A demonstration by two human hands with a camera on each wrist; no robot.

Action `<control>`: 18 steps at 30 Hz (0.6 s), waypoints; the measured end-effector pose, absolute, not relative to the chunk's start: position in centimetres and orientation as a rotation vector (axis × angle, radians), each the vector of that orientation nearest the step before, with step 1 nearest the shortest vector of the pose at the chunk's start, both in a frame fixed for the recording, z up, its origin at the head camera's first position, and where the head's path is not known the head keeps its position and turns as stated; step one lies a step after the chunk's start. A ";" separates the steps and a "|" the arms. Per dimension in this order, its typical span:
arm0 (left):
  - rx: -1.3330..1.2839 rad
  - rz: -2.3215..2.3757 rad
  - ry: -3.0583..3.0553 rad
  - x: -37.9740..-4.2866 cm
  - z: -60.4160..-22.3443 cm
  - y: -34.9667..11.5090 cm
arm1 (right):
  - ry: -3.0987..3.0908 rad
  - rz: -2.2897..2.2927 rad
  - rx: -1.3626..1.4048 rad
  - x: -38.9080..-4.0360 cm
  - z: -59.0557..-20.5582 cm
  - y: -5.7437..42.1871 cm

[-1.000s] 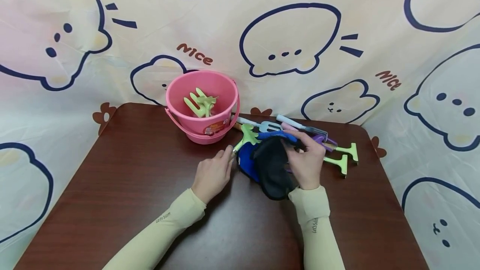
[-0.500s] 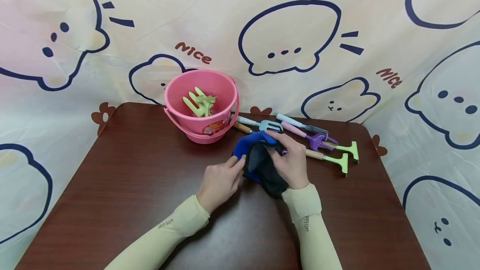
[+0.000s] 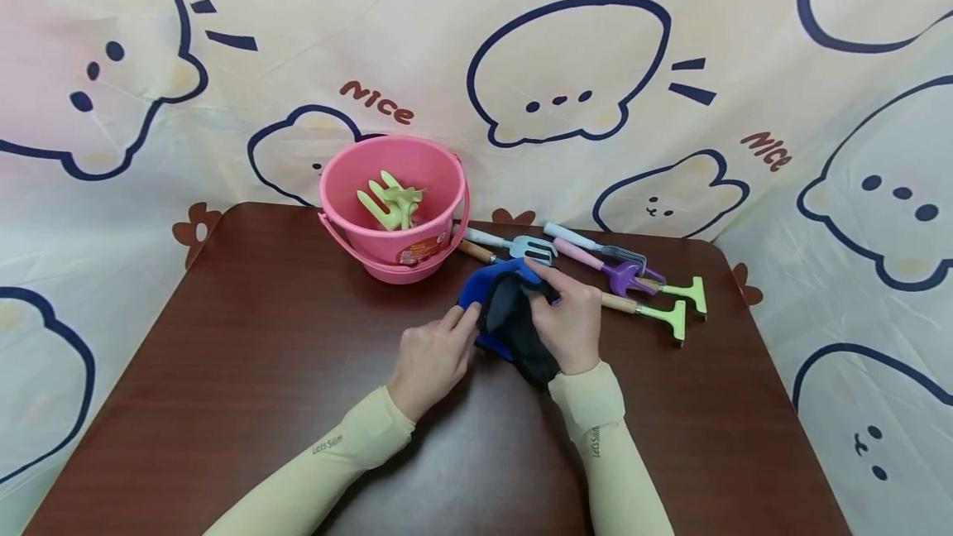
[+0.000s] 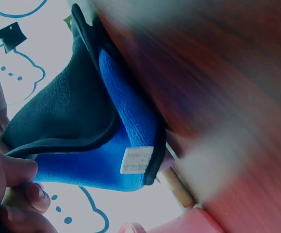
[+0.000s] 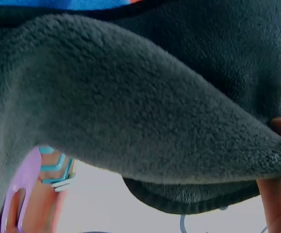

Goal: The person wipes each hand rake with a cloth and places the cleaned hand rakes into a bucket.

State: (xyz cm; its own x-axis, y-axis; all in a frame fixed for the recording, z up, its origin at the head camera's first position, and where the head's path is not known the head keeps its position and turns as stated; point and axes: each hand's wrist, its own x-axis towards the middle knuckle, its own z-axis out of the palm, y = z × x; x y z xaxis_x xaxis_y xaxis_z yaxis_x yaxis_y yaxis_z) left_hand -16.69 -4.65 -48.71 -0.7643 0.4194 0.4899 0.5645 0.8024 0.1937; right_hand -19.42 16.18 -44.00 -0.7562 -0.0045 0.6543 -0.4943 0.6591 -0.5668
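A blue-and-black fleece cloth [image 3: 514, 321] with dark edging stands partly folded between both hands; its exact kind is not clear. In the left wrist view, its blue side [image 4: 130, 111] carries a white label [image 4: 136, 160]. My left hand [image 3: 433, 358] pinches the left edge, its thumb [image 4: 21, 170] over the dark trim. On the other side, my right hand [image 3: 572, 317] grips the dark fabric between thumb and fingers [image 5: 276, 199]. Folds hide whatever lies inside or behind the cloth.
A pink bucket [image 3: 350, 230] holding green toy garden tools [image 3: 398, 201] stands at the back left. Behind and right of the cloth lie a light-blue fork [image 3: 532, 248], a purple fork [image 3: 625, 275] and green-headed tools [image 3: 673, 317] on the brown table [image 3: 298, 354]. A patterned curtain hangs behind.
The small green rake beside my left hand is out of sight. My left hand has come onto the cloth's edge. The right hand has shifted left with the cloth, uncovering the purple fork.
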 end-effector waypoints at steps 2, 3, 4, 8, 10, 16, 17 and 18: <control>-0.722 -0.486 -2.556 -17.0 -48.8 -4.8 | -2.221 0.995 0.373 -19.4 -44.1 15.9; -0.712 -0.489 -2.557 -17.2 -48.9 -4.8 | -2.211 0.989 0.374 -19.4 -44.1 15.8; -0.702 -0.496 -2.561 -17.4 -49.0 -4.9 | -2.208 0.990 0.376 -19.4 -44.1 15.8; -0.677 -0.527 -2.587 -17.7 -49.3 -5.1 | -2.233 0.995 0.400 -19.4 -44.1 15.8; -0.679 -0.567 -2.615 -17.7 -49.4 -5.0 | -2.262 1.007 0.411 -19.4 -44.0 16.1; -0.649 -0.683 -2.652 -17.6 -49.6 -4.9 | -2.385 0.972 0.469 -19.4 -43.1 18.1; -0.618 -0.701 -2.645 -17.8 -49.5 -5.0 | -2.395 0.959 0.469 -19.4 -43.0 18.5; -0.578 -0.719 -2.635 -17.9 -49.5 -5.1 | -2.399 0.946 0.464 -19.4 -42.8 19.0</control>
State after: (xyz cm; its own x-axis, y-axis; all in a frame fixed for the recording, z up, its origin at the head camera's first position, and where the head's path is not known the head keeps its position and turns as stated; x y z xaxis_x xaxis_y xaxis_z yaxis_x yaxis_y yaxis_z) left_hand -17.89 -5.08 -49.45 -0.8563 0.2910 0.4266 0.4673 0.7883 0.4002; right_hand -19.42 18.99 -42.75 -0.8084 -0.1229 0.5757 -0.4829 0.6978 -0.5290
